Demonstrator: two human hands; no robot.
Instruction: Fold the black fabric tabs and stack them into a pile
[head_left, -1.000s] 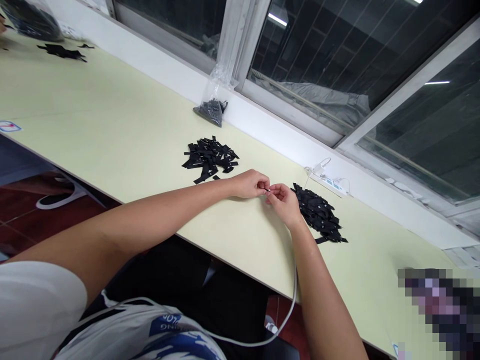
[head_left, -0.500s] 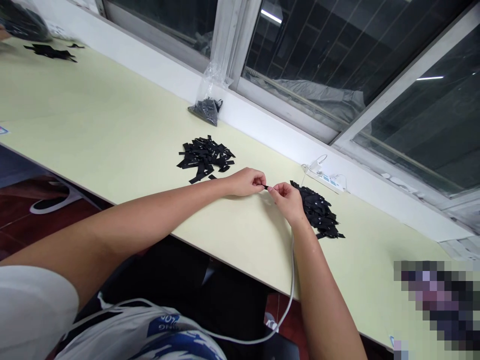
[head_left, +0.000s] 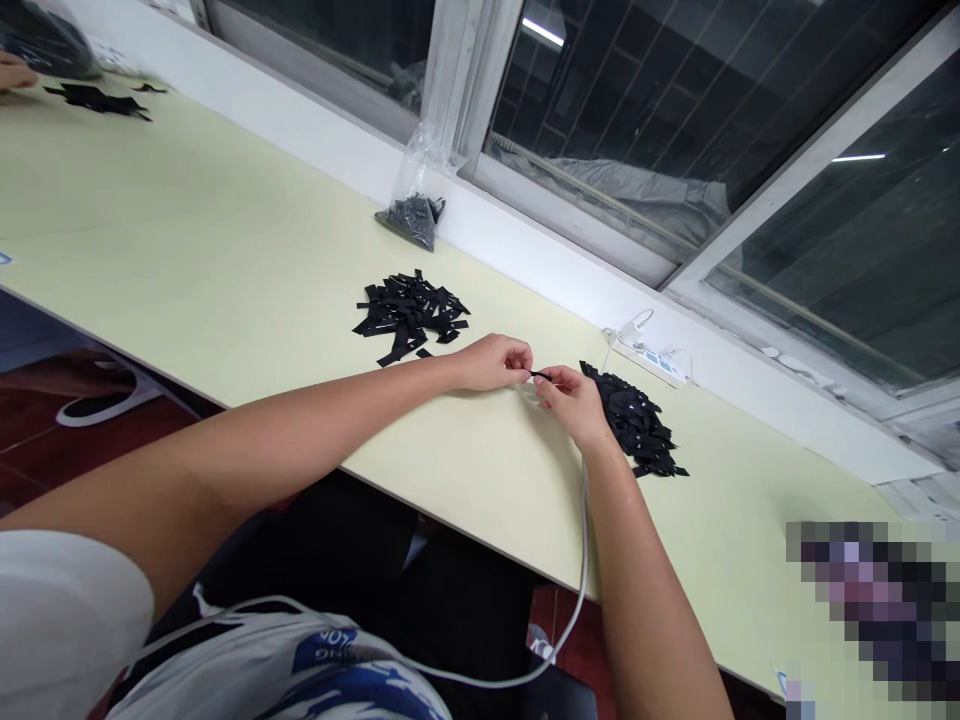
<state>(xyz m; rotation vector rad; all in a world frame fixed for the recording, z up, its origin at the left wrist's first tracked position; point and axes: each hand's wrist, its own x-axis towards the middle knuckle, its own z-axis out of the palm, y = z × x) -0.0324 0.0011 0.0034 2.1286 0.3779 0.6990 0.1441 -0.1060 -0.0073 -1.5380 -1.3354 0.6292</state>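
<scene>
A small black strip (head_left: 540,375) spans the gap between my two hands, just above the pale table (head_left: 465,450). My left hand (head_left: 499,362) pinches its left end, fingers curled. At its other end, my right hand (head_left: 571,398) has its thumb and fingertips closed on the strip. One loose pile of black strips (head_left: 409,310) lies beyond my left forearm. Another, denser pile of black strips (head_left: 634,420) sits just right of my right hand, partly hidden by it.
Against the wall stands a clear bag (head_left: 412,215) with black pieces inside. A white power strip (head_left: 649,358) lies behind the right pile. Another person's hand (head_left: 15,75) is at the far left, near more black strips (head_left: 97,101). A white cable (head_left: 585,540) crosses the table edge.
My right hand's fingers have shifted slightly along the black strip, and more of it shows between my hands. At the far left, the other person's hand has come further into view.
</scene>
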